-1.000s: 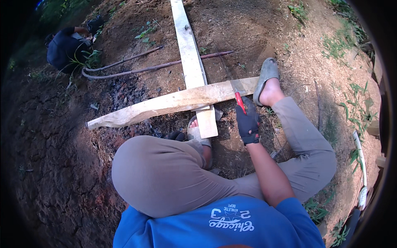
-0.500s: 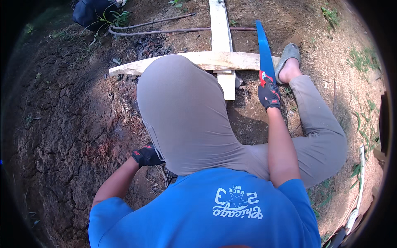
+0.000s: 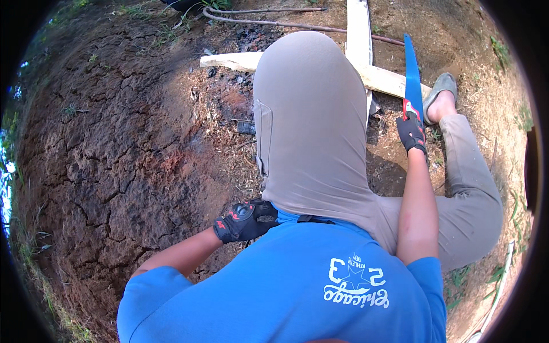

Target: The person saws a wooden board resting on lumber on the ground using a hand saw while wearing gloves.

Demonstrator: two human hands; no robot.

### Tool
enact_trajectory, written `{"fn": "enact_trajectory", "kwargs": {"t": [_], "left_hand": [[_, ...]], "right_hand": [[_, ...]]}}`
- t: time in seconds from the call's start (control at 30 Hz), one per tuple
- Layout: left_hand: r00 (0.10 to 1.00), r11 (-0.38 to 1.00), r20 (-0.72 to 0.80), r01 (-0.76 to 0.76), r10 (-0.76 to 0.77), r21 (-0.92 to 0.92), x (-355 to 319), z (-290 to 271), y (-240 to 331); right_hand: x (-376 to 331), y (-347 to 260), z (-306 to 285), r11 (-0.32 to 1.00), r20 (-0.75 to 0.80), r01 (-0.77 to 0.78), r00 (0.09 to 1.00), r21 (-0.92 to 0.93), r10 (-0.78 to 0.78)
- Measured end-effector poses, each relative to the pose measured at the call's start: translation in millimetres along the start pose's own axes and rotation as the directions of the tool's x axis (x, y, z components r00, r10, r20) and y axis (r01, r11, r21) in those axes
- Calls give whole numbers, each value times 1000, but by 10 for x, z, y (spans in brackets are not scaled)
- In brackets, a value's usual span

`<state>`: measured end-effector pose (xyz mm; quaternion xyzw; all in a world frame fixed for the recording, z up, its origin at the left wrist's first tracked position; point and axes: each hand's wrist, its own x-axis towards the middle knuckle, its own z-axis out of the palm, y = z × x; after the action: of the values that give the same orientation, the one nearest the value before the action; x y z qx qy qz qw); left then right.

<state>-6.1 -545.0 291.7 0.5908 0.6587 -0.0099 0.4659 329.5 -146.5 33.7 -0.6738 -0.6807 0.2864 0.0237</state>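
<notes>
Your right hand (image 3: 412, 132) grips the saw (image 3: 408, 107); best angle its blade (image 3: 412, 71) away from your nearby foot (image 3: 439, 108); I cannot tell whether your left hand (image 3: 245, 220) grasps anything

Cracked brown ground (image 3: 108, 148) lies shaded toward its left edge, fringed with grass (image 3: 74, 328); sunlight brightens its right edge, dotted with green weeds (image 3: 500, 52).

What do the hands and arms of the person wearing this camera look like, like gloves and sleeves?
The left hand and right hand wear black gloves with red markings; a rounded, dark grey guard shows on the left one. The forearms are bare up to short blue sleeves.
</notes>
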Motion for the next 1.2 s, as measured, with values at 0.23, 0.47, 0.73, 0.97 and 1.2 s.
{"fn": "enact_trajectory", "kwargs": {"t": [0.23, 0.47, 0.73, 0.97, 1.2], "left_hand": [[993, 953, -108, 9, -44, -301, -63, 300, -42], [1000, 977, 10, -14, 17, -214, 81, 327, -84], [992, 918, 60, 123, -108, -377, -46, 271, 142], [991, 934, 33, 130, -126, -333, 138, 332, 26], [994, 986, 108, 5, 13, -165, 202, 255, -184]], "right_hand": [[29, -24, 44, 998, -20, -7, 1000, 56, 8], [97, 3, 68, 986, 114, -117, 988, 123, 103], [44, -33, -26, 986, 102, -82, 992, 146, 68], [136, 48, 167, 987, 90, -63, 995, 147, 50], [143, 134, 211, 984, 27, -46, 999, 172, 42]]}}
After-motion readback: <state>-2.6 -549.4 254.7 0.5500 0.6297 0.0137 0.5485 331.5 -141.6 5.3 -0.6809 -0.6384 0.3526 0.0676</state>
